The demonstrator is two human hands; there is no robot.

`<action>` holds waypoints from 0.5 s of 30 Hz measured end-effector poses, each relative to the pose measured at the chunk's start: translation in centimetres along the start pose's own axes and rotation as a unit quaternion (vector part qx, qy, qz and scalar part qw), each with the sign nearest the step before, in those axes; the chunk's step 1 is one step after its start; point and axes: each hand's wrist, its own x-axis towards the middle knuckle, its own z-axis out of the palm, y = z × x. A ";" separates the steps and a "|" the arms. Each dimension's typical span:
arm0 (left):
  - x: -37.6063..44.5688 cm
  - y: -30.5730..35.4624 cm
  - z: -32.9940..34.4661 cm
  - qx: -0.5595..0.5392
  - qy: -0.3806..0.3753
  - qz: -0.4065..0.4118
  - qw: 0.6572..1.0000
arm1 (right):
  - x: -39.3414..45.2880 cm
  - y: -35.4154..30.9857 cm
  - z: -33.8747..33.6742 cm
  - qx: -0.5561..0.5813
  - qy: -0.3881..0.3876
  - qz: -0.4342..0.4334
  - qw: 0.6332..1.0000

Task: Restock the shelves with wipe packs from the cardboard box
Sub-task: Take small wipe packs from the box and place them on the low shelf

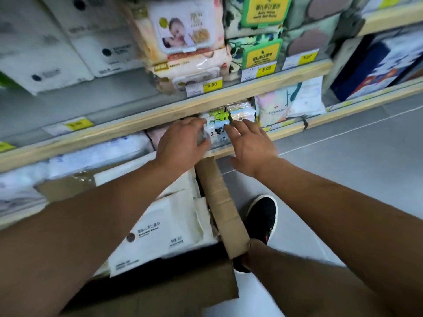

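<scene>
Head view: your arms reach over the cardboard box (225, 209) to the lower shelf (229, 152).
Left hand (180, 143): fingers curled on the small wipe pack (216, 132), seating it in its row.
Right hand (250, 143): fingers spread, steadying the pack's other side.
Box: white wipe packs (160, 232) remain inside, below you.

Low shelf gap at frame centre is crowded by small packs (217, 131); box flap (220, 202) stands just below.
</scene>
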 end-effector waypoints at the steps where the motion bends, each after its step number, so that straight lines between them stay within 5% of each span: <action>1: -1.3 -0.1 -1.4 0.002 0.003 0.002 1.000 | -0.7 -1.2 -0.7 0.002 0.002 -0.001 1.000; 15: -21.0 -10.5 -13.1 0.016 0.029 -0.081 0.996 | -7.5 -20.0 -5.6 -0.004 0.015 -0.116 0.993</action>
